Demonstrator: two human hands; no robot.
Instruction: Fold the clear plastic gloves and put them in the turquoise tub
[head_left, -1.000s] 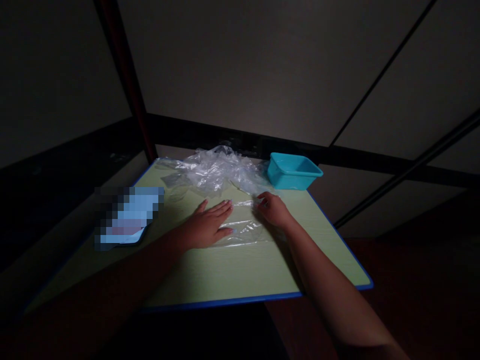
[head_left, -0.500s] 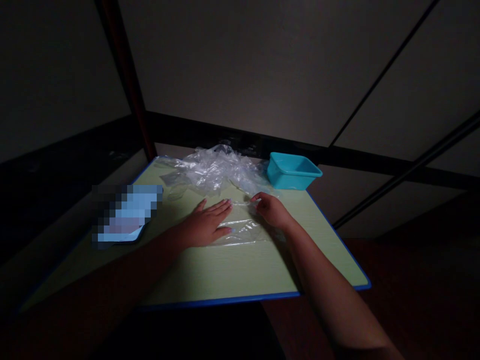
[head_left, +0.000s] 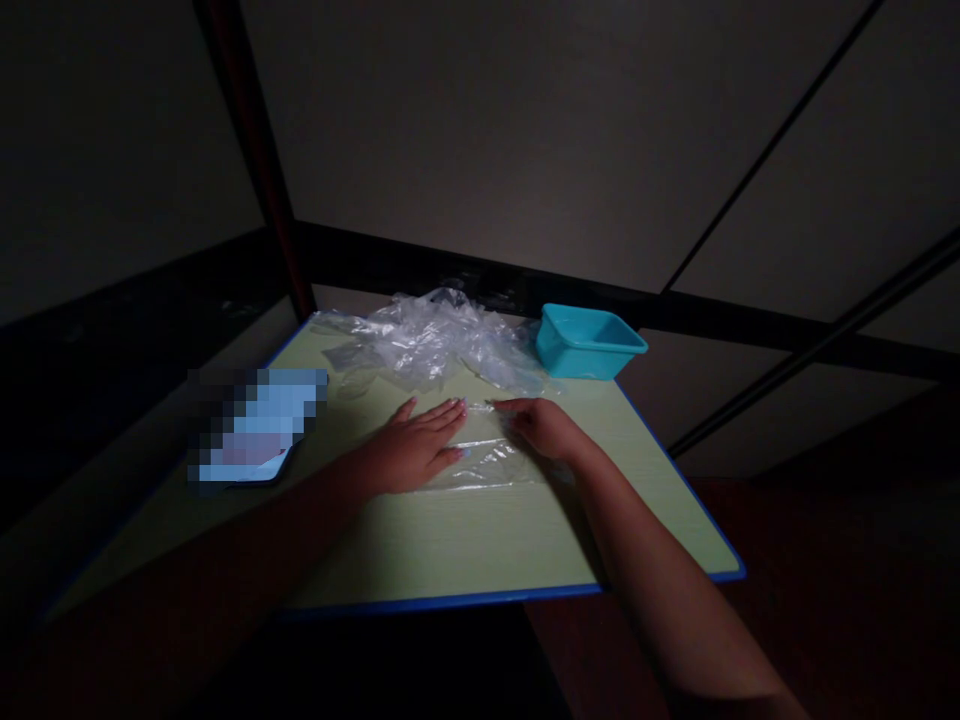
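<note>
Flattening a clear plastic bag on a green table

One clear plastic bag (head_left: 487, 462) is laid flat near the middle of the green table (head_left: 465, 545), and it's pinned by both hands. The left hand (head_left: 412, 452) is spread open, palm down, pressed on the bag's left part. The right hand (head_left: 544, 428) is rested on the bag's far right part with its fingers (head_left: 510, 407) stretched toward the left hand; nothing is gripped as far as can be seen, though the dim light makes the fingertips hard to read. The two hands are kept close, not touching.

One teal tub (head_left: 589, 343) is parked at the table's far right corner. Only its rim and a bit of inner wall are seen, so what's inside can't be told.

One crumpled heap of clear plastic (head_left: 431, 340) is piled at the far edge, just left of the tub; how many bags are in it can't be counted. One blurred-out blue patch (head_left: 255, 425) is seen on the left side.
</note>
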